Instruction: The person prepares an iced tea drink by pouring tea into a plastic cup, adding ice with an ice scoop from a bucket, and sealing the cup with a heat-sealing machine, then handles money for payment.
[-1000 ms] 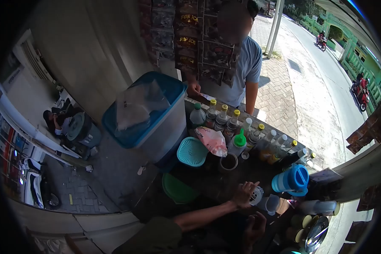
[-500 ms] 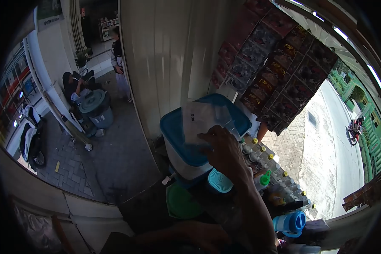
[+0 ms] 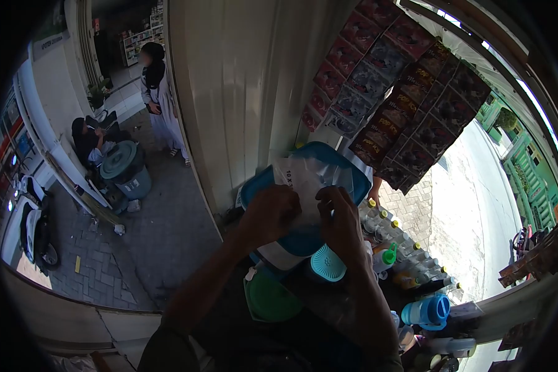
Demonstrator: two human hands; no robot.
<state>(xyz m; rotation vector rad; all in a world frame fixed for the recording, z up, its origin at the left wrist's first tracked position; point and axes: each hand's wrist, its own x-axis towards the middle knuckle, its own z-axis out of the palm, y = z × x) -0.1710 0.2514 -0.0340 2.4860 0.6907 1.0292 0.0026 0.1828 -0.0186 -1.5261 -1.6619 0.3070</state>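
Observation:
A clear plastic bag with printed figures (image 3: 304,177) is held up over a box with a blue lid (image 3: 259,186). My left hand (image 3: 271,214) pinches its lower left side, fingers closed. On the bag's right side my right hand (image 3: 339,214) has its fingers closed on the plastic too. Just below the lid stands a light-blue ribbed container (image 3: 328,264). A green basin (image 3: 271,299) lies lower down, under my left forearm.
Bottles with yellow caps (image 3: 384,226), a green-capped bottle (image 3: 387,257) and a blue jug (image 3: 426,311) line the right side. Sachet strips (image 3: 397,105) hang above. Outside, one person stands (image 3: 158,99) and another sits by a lidded bin (image 3: 127,170).
My left hand has risen from the bottom to the bag. My right hand has shifted slightly right. The view has shifted, and the standing person shows more fully.

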